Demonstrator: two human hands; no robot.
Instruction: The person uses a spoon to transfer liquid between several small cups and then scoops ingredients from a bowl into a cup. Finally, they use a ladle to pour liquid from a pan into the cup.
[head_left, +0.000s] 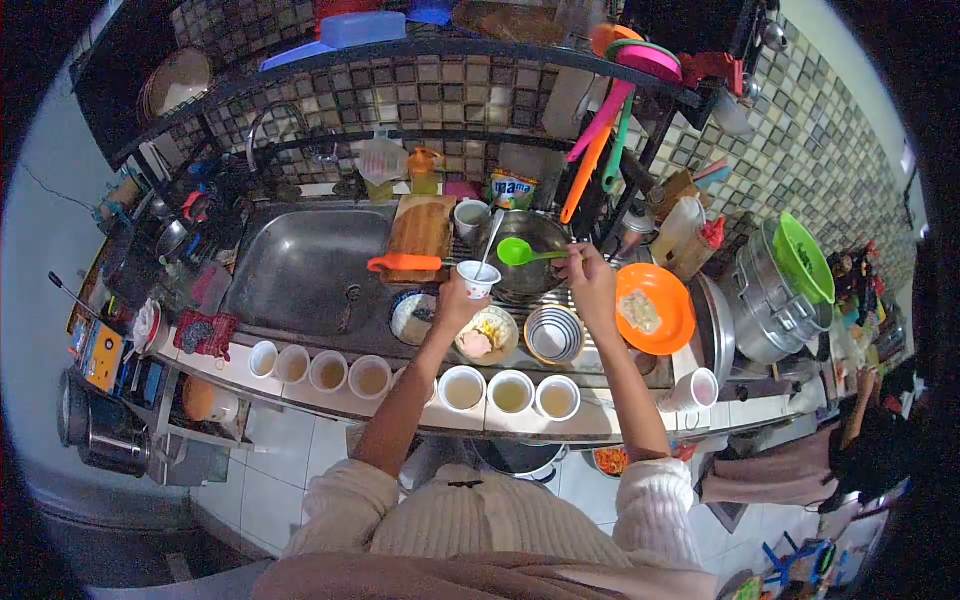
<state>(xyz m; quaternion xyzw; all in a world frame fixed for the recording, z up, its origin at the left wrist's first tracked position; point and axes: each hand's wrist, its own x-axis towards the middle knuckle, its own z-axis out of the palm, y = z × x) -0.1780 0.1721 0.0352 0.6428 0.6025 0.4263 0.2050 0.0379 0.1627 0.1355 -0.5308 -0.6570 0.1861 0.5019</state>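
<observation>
My left hand (457, 305) is closed around a small white cup with red marks (478, 286), and a metal spoon (491, 243) leans inside it. In my right hand (592, 280) is the handle of a green ladle (515, 251), whose round bowl hangs over a metal pot (545, 236), just right of the cup. Below my hands are a bowl of food (487, 345) and a stack of empty-looking bowls (553, 335). Along the counter's front edge stand several paper cups (461, 388) of pale yellowish liquid.
To the left are a steel sink (300, 265) and a wooden cutting board (420, 225) with an orange-handled utensil (405, 262). An orange plate (655, 310) and a large metal steamer (775, 300) stand right. Utensils hang from the shelf above. Another person (780, 465) is at far right.
</observation>
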